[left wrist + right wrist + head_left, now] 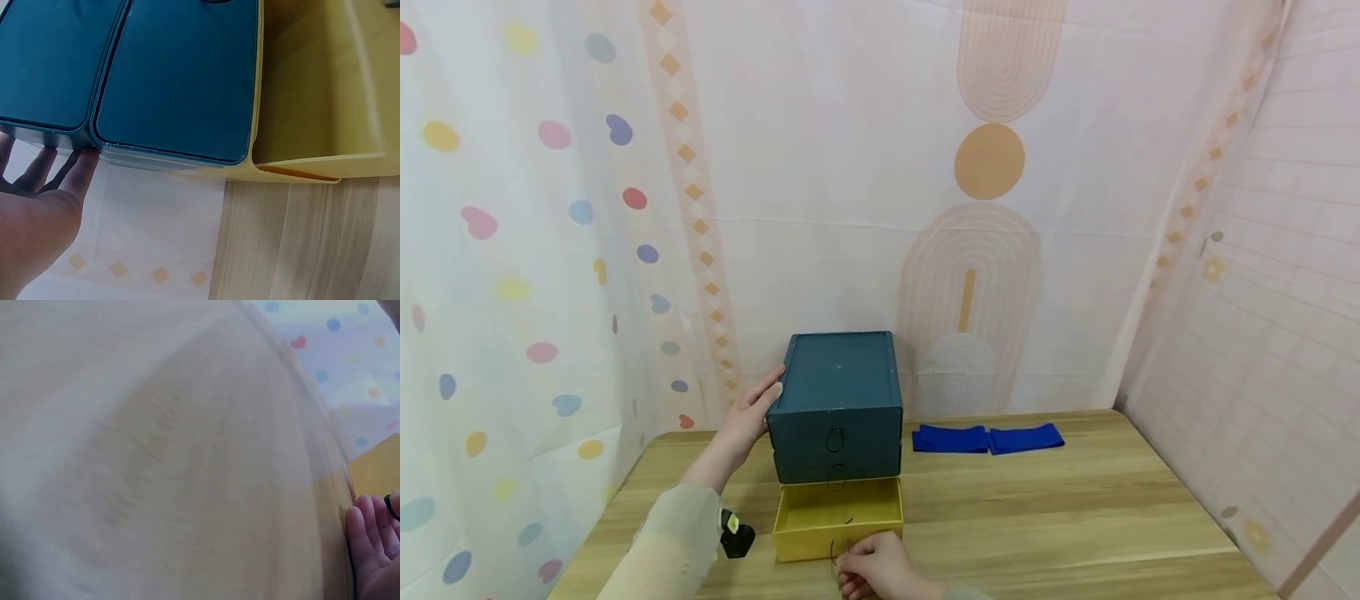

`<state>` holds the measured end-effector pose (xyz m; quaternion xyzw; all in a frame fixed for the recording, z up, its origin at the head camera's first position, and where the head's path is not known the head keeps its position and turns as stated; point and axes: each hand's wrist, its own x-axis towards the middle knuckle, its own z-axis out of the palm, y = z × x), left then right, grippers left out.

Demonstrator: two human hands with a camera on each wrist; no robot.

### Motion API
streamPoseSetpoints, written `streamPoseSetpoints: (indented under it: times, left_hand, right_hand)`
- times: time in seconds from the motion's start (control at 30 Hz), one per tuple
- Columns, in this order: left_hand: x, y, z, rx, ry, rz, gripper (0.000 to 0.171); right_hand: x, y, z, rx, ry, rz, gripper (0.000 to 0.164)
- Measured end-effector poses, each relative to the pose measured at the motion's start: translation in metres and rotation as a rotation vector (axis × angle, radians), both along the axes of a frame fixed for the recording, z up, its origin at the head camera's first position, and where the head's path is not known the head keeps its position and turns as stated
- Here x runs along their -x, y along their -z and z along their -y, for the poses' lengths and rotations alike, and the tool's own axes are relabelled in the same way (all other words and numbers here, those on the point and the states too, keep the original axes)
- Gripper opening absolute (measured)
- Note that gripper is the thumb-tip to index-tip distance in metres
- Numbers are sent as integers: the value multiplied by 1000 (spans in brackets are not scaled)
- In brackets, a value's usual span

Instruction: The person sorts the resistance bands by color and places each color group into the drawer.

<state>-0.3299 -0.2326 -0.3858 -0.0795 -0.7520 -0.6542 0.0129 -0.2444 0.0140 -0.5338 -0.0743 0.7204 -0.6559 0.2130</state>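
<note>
While right hand (pixel 883 568) pinches loop (pixel 389 506), straight-fingered left hand (pixel 747 423) touches cabinet (pixel 841 379); only head view shows both.

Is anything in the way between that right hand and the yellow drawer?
No, nothing visible: the right hand holds the dark loop on the front of the yellow drawer. The black object sits left of the drawer, and the blue cloths lie farther back, to the right.

There are three drawers (pixel 868 433) (pixel 872 465) (pixel 801 546), two hands (pixel 754 421) (pixel 882 567), two blue cloths (pixel 952 440) (pixel 1027 439).
</note>
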Motion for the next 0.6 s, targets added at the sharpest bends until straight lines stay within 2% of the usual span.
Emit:
streamPoseSetpoints:
  times: [0.3,0.6]
  left_hand:
    - [2,-1,2,0,-2,0,60]
    - [2,-3,5,9,-1,6,60]
  right_hand:
    - [-16,0,-1,-121,20,-45,14]
    - [-29,3,0,-164,39,-132,15]
